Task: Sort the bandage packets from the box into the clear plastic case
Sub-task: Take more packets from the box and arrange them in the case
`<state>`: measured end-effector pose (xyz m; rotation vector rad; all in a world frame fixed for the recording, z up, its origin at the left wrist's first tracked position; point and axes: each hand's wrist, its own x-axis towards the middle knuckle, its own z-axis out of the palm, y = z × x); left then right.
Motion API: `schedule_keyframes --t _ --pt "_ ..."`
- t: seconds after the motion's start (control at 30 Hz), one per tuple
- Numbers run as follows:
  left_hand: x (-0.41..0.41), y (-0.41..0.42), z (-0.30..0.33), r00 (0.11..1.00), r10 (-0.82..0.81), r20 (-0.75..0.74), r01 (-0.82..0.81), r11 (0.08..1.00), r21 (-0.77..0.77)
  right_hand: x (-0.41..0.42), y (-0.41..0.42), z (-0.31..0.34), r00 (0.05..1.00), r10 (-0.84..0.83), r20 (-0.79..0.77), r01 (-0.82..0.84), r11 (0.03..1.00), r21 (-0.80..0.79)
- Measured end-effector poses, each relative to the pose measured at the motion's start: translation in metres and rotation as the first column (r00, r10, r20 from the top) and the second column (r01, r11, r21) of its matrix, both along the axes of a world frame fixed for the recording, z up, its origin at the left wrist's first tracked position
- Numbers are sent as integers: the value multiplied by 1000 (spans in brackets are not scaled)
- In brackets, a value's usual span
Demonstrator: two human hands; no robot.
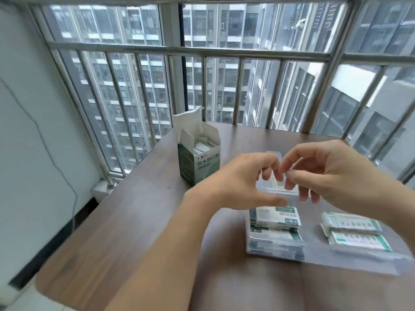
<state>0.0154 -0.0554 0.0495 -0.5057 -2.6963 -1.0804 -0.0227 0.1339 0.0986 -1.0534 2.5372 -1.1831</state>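
Bandage packets (275, 217) on brown table (139, 216) by barred window (202, 52), hands' grip unclear.

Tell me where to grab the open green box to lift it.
Grip the green box around its lower body, across two opposite side walls, coming from the near side. It stands upright with its flaps open and packets loose inside, so the top gives no firm hold.

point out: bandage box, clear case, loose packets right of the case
bandage box (203, 166), head view, on its printed green front face.
clear plastic case (269, 248), head view, on its near wall, below the packets stacked inside.
loose packets (357, 232), head view, on the top of the nearer stack lying on the table.
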Motion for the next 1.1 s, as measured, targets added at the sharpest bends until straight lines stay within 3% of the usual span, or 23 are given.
schedule_keyframes --t 0.2,0.27,0.3,0.37,0.43,0.47,0.5,0.57,0.6,0.67,0.8,0.93,1.1 --pt "2 -4 8 999 -21 -38 25 996 91 -10 -13 18 999 8 -37 -10 999 -30" --pt "5 -11 16 973 96 -208 -41 967 252 -14 -23 26 999 0 -42 -3 997 -77" --pt "7 -18 20 913 223 -341 -79 918 389 -16 -30 31 999 -6 -42 1 995 -102" --pt "10 -37 25 653 564 -505 -156 753 639 -17 -49 42 999 -3 -39 -2 992 -123" --pt "10 -61 22 356 813 -461 -283 564 776 -15 -78 46 995 31 -90 -37 998 -59" --pt "9 -72 19 327 868 -373 -333 476 814 -13 -96 44 990 49 -131 -49 999 3" --pt "8 -82 17 404 880 -250 -379 410 830 -12 -114 40 982 61 -179 -48 996 74" --pt "4 -94 10 683 729 51 -466 381 798 -15 -148 26 955 66 -290 0 975 221" --pt "2 -100 3 781 603 165 -489 424 762 -19 -161 18 943 62 -327 33 960 278" --pt "1 -111 -11 880 397 262 -456 544 705 -26 -177 9 930 58 -364 88 924 373" --pt "-5 -128 -35 912 248 327 -403 697 593 -38 -181 6 959 33 -280 91 903 420" --pt "-11 -130 -46 890 345 298 -456 670 585 -45 -185 9 968 -15 -251 97 944 316" --pt "-9 -128 -44 898 344 274 -439 656 614 -45 -197 15 979 28 -201 64 897 438"
